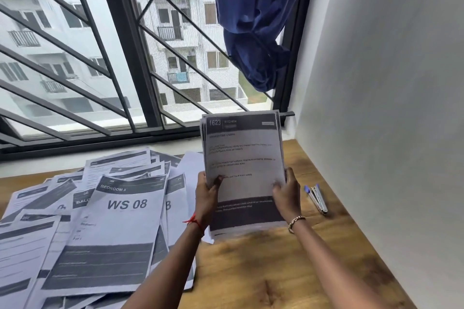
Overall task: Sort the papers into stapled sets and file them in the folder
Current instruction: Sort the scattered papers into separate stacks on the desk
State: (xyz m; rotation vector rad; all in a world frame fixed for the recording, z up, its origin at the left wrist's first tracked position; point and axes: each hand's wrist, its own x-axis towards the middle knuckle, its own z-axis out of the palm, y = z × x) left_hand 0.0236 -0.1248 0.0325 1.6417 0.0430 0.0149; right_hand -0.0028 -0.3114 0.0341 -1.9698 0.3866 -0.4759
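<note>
Wooden desk [288,271] fills the lower frame, window grille across the top, wall on the right.

Loose papers [100,208] are spread in an overlapping heap over the lower left; top sheet reads "WS 08 / BEDROOM 3". Still unsorted, by the look of it.

A held stack [244,170] stands upright at centre right, headed "1623 KITCHEN", bottom edge at or just above the desk; contact can't be confirmed, the lower edge is blurred. Top edges are staggered, so the set is judged not yet squared.

Left hand [207,195] is clamped on the stack's left edge, thumb over the front sheet. Right hand [286,193] is clamped on the right edge, fingertips on the front.

Stapler [317,198] lies on the desk right of the stack, near the wall, untouched. No folder is seen in frame.

Step in hand, as judged: jogging the set square before stapling.
- Grip to be loosened slightly so sheets can slide.
- Bottom edge to be tapped flat on the desk, then one side edge.
- Headers to be checked for a matching number before the staple goes in.
- Stack to be kept clear of the heap so no stray sheet is picked up.
</note>
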